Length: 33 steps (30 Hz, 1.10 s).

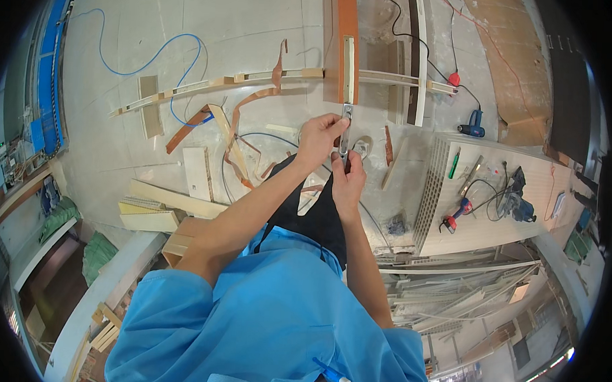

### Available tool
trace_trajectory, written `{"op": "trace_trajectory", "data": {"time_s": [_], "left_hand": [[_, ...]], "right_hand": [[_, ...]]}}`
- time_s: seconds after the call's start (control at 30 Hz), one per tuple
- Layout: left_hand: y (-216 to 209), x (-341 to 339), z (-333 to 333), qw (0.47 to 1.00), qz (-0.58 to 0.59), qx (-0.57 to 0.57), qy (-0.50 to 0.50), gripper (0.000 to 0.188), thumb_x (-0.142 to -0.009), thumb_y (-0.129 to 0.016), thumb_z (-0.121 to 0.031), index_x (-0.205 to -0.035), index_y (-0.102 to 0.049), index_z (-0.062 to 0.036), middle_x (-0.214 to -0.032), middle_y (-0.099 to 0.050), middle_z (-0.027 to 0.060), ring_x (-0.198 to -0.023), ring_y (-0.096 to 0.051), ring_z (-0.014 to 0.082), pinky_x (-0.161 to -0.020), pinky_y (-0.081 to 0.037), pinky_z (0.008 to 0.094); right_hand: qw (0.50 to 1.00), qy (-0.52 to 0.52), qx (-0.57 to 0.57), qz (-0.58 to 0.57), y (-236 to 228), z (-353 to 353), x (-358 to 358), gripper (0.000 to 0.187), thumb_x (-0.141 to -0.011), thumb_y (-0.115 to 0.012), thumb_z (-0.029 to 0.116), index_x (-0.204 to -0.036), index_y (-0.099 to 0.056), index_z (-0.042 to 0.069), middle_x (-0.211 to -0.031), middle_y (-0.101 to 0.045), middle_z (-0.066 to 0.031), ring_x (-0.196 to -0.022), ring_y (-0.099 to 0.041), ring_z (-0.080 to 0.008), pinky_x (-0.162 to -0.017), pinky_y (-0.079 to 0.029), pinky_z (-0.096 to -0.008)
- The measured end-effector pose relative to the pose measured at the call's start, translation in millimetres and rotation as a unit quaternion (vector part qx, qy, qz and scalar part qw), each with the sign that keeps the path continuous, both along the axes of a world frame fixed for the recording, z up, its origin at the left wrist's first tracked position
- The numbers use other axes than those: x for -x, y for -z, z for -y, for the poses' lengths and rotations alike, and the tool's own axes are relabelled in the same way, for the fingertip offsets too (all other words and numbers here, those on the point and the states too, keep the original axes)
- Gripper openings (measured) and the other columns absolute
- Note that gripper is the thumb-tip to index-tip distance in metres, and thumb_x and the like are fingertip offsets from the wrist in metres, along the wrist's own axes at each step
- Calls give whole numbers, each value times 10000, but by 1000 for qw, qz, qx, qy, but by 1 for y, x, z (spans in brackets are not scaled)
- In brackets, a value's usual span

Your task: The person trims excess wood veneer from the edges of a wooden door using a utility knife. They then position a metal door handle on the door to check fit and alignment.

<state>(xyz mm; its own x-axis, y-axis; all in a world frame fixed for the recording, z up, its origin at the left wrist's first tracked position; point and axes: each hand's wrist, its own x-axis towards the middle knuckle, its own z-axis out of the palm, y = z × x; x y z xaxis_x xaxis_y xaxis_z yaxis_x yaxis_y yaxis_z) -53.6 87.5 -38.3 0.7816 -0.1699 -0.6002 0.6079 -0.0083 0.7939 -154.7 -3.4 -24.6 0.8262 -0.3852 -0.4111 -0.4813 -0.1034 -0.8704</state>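
A narrow silver metal fitting [346, 130] with round holes lies lengthwise between my two hands, in line with the end of an orange-brown panel [331, 44]. My left hand [320, 139] is closed on its upper part, thumb and fingers pinching the side. My right hand [348, 180] grips its lower end, and something dark shows between those fingers. The fitting's top reaches the panel's near end; whether they touch I cannot tell. A pale slot or strip [349, 64] runs along the panel's edge above it.
Pale rails [215, 84] cross the floor under the panel. Brown strip offcuts [245, 101] and a blue hose [190, 37] lie left. At right are a blue heat gun [473, 124] and a stack of hollow panels [455, 176] bearing a red-and-blue power tool [459, 213].
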Motion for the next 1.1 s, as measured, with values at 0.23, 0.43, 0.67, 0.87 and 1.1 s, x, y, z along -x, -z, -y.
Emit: {"op": "trace_trajectory", "data": {"time_s": [0.23, 0.43, 0.67, 0.87, 1.1], "left_hand": [[2, 7, 8, 998, -16, 30, -51, 241, -1016, -689, -227, -979, -716, 9, -782, -665, 5, -651, -590, 77, -593, -492, 262], [-3, 2, 7, 997, -36, 49, -57, 242, -994, -711, -202, -914, -716, 26, -683, -602, -9, -596, -519, 70, -550, -448, 252], [-10, -4, 5, 997, -55, 49, -32, 282, -1012, -693, -268, -910, -706, -6, -742, -662, 20, -585, -592, 92, -564, -494, 257], [-20, -9, 5, 994, -69, 81, -30, 335, -1004, -698, -309, -857, -674, -9, -709, -661, 57, -539, -600, 134, -519, -487, 282], [-34, -19, 3, 986, -122, 108, -21, 345, -1002, -693, -329, -837, -663, -28, -712, -672, 79, -535, -605, 156, -502, -478, 295]], "right_hand": [[997, -52, -55, -13, 8, 28, -4, 246, -957, -732, 150, -1117, -651, -19, -826, -649, -13, -727, -549, -79, -660, -458, -260], [977, -29, -208, -25, 2, 33, -1, 245, -1019, -681, 198, -1156, -645, -3, -883, -611, 17, -725, -503, -47, -635, -409, -224], [903, 57, -426, -24, -7, 36, -1, 249, -1066, -609, 274, -1119, -644, 33, -848, -637, -25, -607, -458, -56, -543, -353, -220], [894, 47, -444, -41, -26, 43, -11, 322, -1078, -574, 342, -1082, -646, 28, -831, -674, -78, -590, -495, -80, -517, -360, -219], [888, 51, -452, -63, -50, 48, -27, 334, -1069, -584, 334, -1059, -648, 6, -772, -668, -109, -530, -489, -99, -478, -350, -231]]}}
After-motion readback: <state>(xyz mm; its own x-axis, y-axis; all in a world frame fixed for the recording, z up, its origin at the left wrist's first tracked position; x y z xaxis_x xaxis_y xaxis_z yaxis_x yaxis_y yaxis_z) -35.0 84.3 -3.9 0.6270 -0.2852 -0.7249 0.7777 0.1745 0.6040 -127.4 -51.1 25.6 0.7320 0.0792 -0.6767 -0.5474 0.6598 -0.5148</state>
